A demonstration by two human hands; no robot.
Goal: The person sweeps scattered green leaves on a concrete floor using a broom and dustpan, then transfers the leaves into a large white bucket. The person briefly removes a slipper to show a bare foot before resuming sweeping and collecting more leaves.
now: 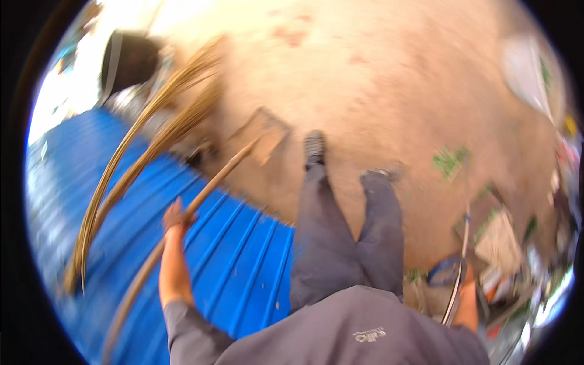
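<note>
My left hand (179, 216) is wrapped around a long wooden pole (223, 172). The pole slants over a blue corrugated metal sheet (246, 255) on my left. Its far end lies over a flat brown panel (269, 134) on the ground; I cannot tell whether the two are joined. Low on the right, my right hand (467, 275) grips a thin pale pole (465, 235) with a blue band. Blur hides the fingers in part. Left of my left hand, two bundles of long dry stalks (137, 169) arch across the blue sheet.
Bare earth ground (356, 82) spreads ahead of my feet. A dark bucket-like container (130, 61) stands at the upper left. Green leaves (451, 162) lie on the right, near a beige sack-like thing (499, 244). A white sack-like object (524, 73) sits at the upper right.
</note>
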